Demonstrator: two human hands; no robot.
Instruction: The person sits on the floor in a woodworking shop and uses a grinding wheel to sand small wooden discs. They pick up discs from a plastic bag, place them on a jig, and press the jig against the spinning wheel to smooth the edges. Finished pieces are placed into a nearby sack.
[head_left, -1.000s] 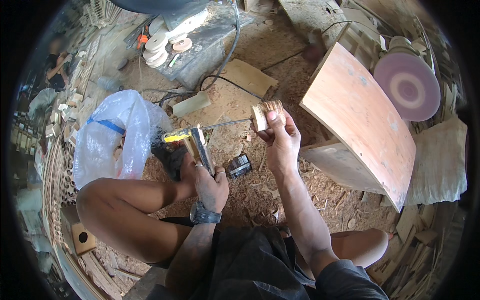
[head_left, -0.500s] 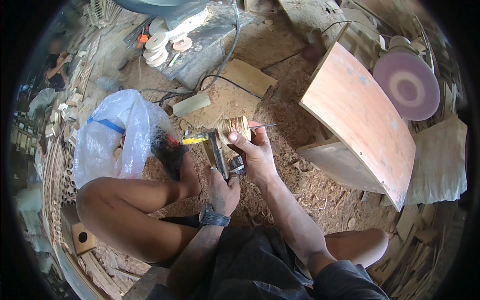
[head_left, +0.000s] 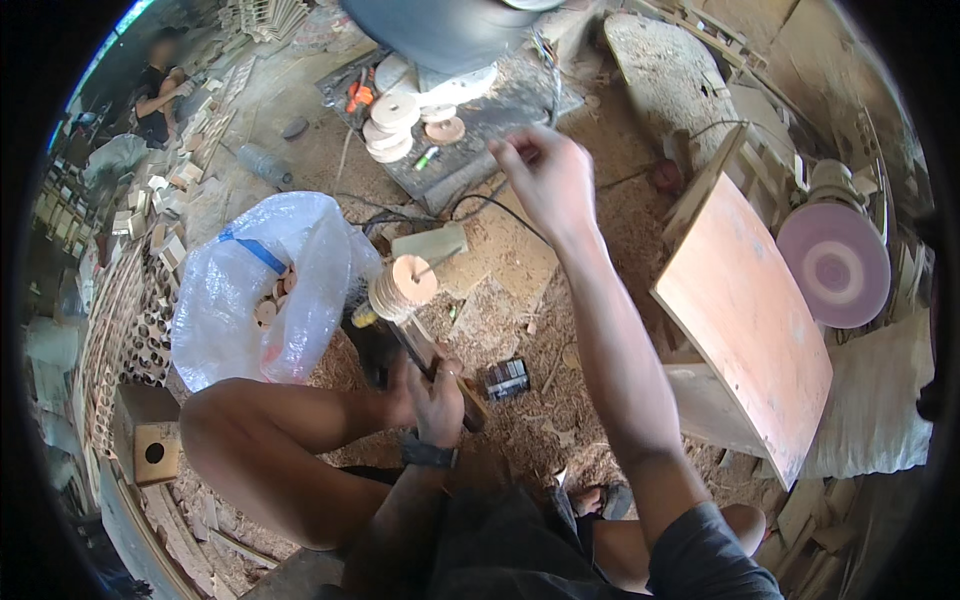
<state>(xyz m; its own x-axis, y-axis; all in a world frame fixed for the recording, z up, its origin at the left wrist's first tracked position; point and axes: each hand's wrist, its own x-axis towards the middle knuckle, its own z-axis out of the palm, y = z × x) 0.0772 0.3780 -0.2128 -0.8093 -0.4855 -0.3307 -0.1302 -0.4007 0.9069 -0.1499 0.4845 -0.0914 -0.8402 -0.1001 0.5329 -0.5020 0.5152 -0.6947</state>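
No text, number or sign can be read. The dark box (head_left: 507,379), between 5 and 6 o'clock from the view's middle, bears pale patches like a label, too small to make out. On the bag (head_left: 325,235), toward 9 o'clock, the blue strip (head_left: 257,252) shows no legible lettering.
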